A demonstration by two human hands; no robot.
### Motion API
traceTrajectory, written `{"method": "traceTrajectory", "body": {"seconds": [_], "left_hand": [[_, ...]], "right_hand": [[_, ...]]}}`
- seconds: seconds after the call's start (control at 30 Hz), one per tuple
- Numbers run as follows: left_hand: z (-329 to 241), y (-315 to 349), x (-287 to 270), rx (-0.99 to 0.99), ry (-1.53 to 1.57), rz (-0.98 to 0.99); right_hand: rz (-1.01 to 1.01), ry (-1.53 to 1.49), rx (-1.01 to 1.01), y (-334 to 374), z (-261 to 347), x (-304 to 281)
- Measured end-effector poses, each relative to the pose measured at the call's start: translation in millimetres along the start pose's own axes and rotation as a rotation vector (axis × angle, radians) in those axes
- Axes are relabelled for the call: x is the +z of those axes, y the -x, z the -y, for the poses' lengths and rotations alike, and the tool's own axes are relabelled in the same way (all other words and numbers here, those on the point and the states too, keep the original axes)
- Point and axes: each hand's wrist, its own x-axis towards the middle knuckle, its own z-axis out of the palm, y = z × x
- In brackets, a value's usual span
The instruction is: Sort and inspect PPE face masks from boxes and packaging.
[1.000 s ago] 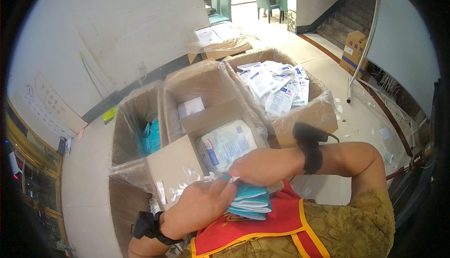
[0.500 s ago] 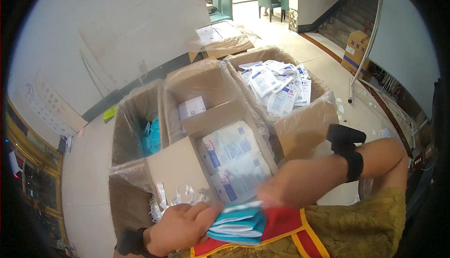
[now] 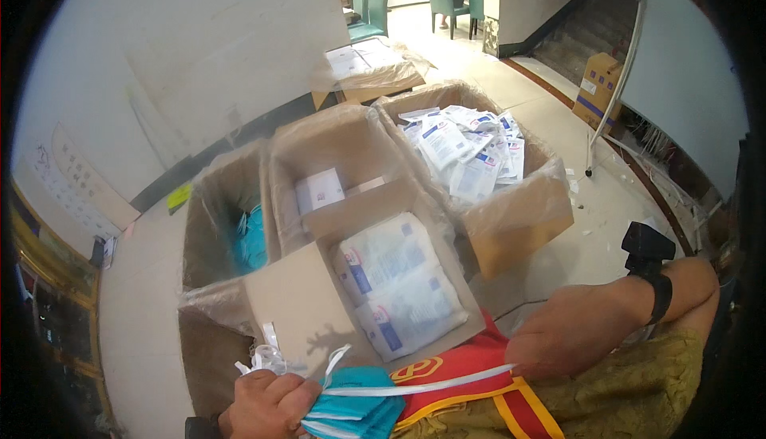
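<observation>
The left hand (image 3: 270, 403) pinches a stack of teal masks (image 3: 363, 409), while the right hand (image 3: 570, 331), fingers closed, holds one white strap (image 3: 459, 380) stretched tight.

left fingers (image 3: 294, 397) clutch a teal stack (image 3: 375, 409) (white-edged), right fingers (image 3: 527, 354) holding a white strap (image 3: 463, 380) taut.

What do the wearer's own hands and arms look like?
The left hand and right hand are ungloved. The right wrist wears a black strap carrying a black, boxy device; a dark piece at the left wrist is partly cut off. Olive-brown clothing shows beside the bare right forearm.
</observation>
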Motion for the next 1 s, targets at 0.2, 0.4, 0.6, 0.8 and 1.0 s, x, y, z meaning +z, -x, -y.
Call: {"method": "traceTrajectory", "body": {"seconds": [0.2, 0.4, 0.6, 0.8, 1.0], "left_hand": [[12.1, 11.5, -1.7, 0.006, -0.107, 0.063], [87.7, 66.5, 28.3, -0.641, -0.292, -0.372], [48.6, -2.9, 51.5, -0.091, -0.099, -0.297], [16.4, -32.6, 47.4, 0.291, -0.072, -0.277], [8.7, -39.8, 54.9, 0.375, -0.062, -0.327]], "right_hand": [[-0.213, 0.149, -0.146, 8.8, -8.5, 16.3], [-0.648, -0.54, 0.338, 54.1, -33.6, 5.6], [-0.684, -0.626, -0.245, -46.9, -78.8, 37.2], [-0.803, -1.548, -0.29, -82.6, -81.8, 26.9], [-0.769, -1.174, -0.369, -113.2, -86.4, 6.6]]}}
